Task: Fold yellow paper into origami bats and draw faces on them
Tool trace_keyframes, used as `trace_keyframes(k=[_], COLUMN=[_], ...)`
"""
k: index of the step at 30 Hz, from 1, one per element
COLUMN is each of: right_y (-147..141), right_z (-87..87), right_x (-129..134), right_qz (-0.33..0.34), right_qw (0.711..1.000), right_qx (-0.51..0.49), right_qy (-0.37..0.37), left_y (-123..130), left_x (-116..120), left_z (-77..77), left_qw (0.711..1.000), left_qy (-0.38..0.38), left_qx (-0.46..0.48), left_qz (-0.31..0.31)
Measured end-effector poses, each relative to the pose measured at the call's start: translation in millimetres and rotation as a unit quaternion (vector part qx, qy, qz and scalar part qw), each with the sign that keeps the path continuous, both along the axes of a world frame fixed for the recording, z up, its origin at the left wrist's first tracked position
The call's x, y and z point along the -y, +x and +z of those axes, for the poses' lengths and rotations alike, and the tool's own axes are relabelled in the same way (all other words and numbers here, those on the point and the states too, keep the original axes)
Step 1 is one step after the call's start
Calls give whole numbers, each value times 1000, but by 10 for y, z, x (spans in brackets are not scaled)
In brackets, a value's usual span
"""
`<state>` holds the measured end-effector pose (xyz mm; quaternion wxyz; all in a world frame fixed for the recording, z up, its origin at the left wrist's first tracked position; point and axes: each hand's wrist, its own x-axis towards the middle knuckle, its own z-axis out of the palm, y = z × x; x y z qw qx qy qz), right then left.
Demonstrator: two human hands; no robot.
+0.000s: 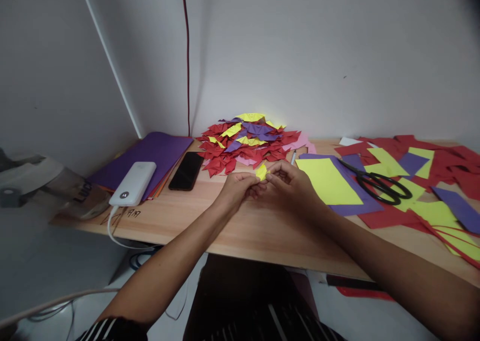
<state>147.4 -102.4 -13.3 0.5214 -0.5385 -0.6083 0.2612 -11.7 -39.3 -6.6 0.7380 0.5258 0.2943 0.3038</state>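
A small piece of folded yellow paper (261, 172) is pinched between my two hands above the middle of the desk. My left hand (242, 183) grips its left side with thumb and fingers. On the other side my right hand (287, 178) closes on its right edge. Just behind them lies a heap of folded paper pieces (245, 138) in red, yellow, purple and pink. Right of my right hand, a yellow sheet (330, 181) rests on purple paper (369, 208).
Black-handled scissors (382, 187) lie among paper scraps (450, 166) on the right of the desk (210, 226). To the left are a black phone (186, 171), a white power bank (135, 183) with a cable, purple sheets (165, 143) and a clear plastic bag (75, 191). A pen (293, 157) lies near the heap.
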Motion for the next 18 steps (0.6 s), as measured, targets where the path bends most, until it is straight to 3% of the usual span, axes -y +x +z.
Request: trace_keyframes(k=[4,11,18], right_y=[-6,-2,5], right_z=[-4,-22,-54], right_x=[-20,-45,-66], right_qz=[16,-6,-12], right_qw=[999,999,998], right_qx=[-48,-38,-43], right_qy=[-20,-31,-51], left_y=[7,26,54], left_x=[13,33,13], left_z=[2,-27,-71], left_qw=[1000,996,992], left_qy=[19,78,107], left_qx=[-9,-42,-53], left_qz=[1,-4,37])
